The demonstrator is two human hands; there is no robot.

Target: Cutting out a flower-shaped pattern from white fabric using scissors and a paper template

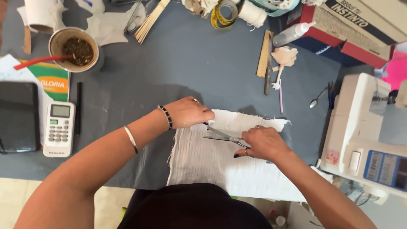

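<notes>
You are leaning over a dark grey work table (178, 63), and a sheet of white ribbed fabric (212, 161) is lying in front of you, draping over the near edge toward your lap. Your right hand (263, 142) is gripping the handles of a pair of silver scissors (224, 136), the blades pointing left across the cloth near its top edge. Your left hand (188, 112) is pressing down on the fabric's upper left corner, fingers curled over a small white piece right at the blade tips. To your right, a white sewing machine (360, 135) is standing at the table's edge, with a spoon (317, 100) lying just beside it. To your left, a white remote control (58, 129) is resting beside a black tablet (18, 116) and a black pen (79, 108). Farther out, a wooden ruler (264, 54) is lying near a small cream fabric flower (285, 57), a clear squeeze bottle (292, 34) and a red cardboard box (352, 25). At the far edge, a yellow measuring tape (223, 15), a bundle of wooden sticks (150, 20) and a cup of herbal infusion (74, 48) with a red straw are sitting.
</notes>
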